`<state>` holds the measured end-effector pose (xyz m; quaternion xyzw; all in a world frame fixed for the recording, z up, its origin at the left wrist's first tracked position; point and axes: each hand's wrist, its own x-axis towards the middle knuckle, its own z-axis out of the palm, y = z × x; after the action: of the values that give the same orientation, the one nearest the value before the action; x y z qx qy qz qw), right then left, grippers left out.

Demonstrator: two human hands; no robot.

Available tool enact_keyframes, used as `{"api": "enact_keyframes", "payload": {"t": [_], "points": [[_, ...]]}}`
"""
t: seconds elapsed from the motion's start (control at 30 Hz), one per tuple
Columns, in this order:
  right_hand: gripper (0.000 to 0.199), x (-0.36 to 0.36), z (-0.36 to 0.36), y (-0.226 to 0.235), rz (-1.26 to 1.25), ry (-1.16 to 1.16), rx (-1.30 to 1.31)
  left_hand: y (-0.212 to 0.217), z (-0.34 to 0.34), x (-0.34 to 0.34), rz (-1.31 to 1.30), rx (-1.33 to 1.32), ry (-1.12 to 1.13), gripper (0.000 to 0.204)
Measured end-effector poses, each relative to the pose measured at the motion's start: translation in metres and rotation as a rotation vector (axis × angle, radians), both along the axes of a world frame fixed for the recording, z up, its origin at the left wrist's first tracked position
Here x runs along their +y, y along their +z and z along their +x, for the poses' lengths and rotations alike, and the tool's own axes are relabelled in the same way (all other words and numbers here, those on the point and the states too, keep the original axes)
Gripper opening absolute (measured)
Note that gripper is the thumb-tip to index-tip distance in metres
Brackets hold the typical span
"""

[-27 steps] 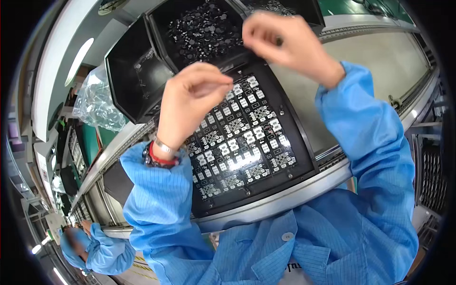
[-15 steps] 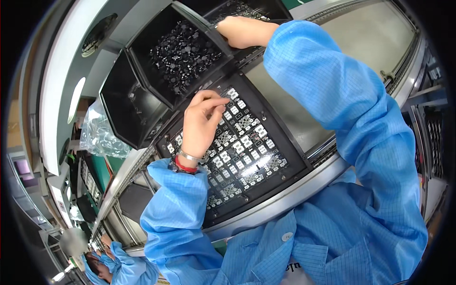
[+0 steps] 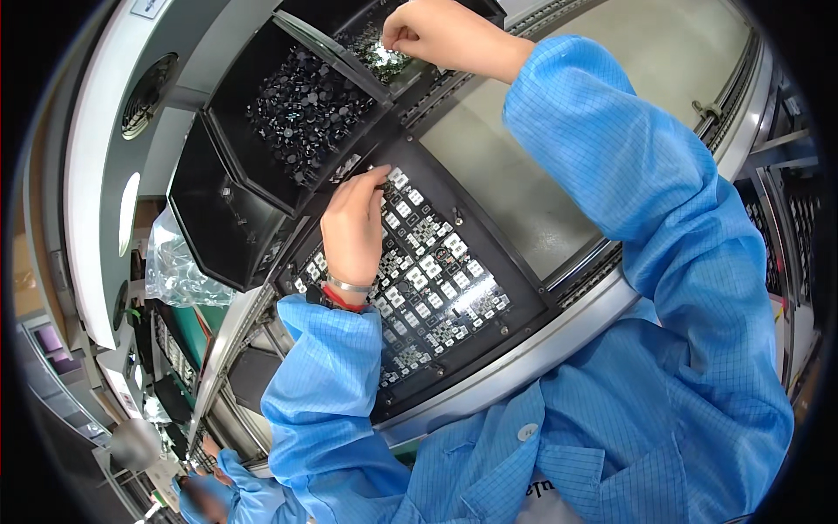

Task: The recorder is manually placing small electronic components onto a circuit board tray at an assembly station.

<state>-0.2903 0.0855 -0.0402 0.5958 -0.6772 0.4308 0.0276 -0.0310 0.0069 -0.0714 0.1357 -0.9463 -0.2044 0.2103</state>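
My left hand (image 3: pixel 353 229) rests over the upper left part of a circuit board panel (image 3: pixel 434 269) with rows of white square components. Its fingers are bent together with the fingertips at the panel's top corner; whatever they may hold is hidden. The panel lies in a black flat fixture (image 3: pixel 520 307) on a conveyor. Farther off, my right hand (image 3: pixel 434 33) is above a black bin with small shiny parts (image 3: pixel 375 54). Its fingers are curled closed, and I cannot make out anything in them.
Left of that bin, another black bin holds many small round black parts (image 3: pixel 307 113). A third black bin (image 3: pixel 229 205) has a few bits in it. Clear plastic bag (image 3: pixel 185 262) hangs beside it. Conveyor rail (image 3: pixel 489 371) runs along the near side. A co-worker in blue (image 3: pixel 253 493) is at lower left.
My right hand has shifted slightly farther and curls its fingers over the shiny parts. The left hand's thumb has drawn back under the fingers. The whole view has shifted a little.
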Motion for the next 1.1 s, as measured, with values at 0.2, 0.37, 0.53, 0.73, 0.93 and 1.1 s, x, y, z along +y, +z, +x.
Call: {"api": "enact_keyframes", "payload": {"t": [0.2, 0.37, 0.53, 0.73, 0.93, 1.1], "points": [[0.016, 0.006, -0.003, 0.004, 0.036, 0.040, -0.079, 0.001, 0.001, -0.002, -0.091, 0.004, -0.011, 0.028], [0.016, 0.004, -0.004, 0.001, 0.010, 0.020, -0.056, 0.001, 0.004, -0.005, -0.051, -0.007, -0.011, 0.029], [0.017, 0.001, -0.013, -0.011, -0.036, 0.033, 0.003, 0.002, 0.002, -0.004, -0.069, -0.016, -0.040, 0.030], [0.016, 0.005, -0.010, -0.007, 0.019, 0.012, -0.032, 0.003, 0.005, -0.004, -0.158, -0.028, -0.079, 0.033], [0.017, 0.002, -0.015, -0.013, -0.011, 0.028, -0.009, 0.003, 0.005, -0.007, -0.135, -0.038, -0.087, 0.034], [0.016, 0.005, -0.012, -0.006, 0.045, 0.031, -0.061, 0.006, 0.009, -0.008, -0.140, -0.075, -0.090, 0.036]]}}
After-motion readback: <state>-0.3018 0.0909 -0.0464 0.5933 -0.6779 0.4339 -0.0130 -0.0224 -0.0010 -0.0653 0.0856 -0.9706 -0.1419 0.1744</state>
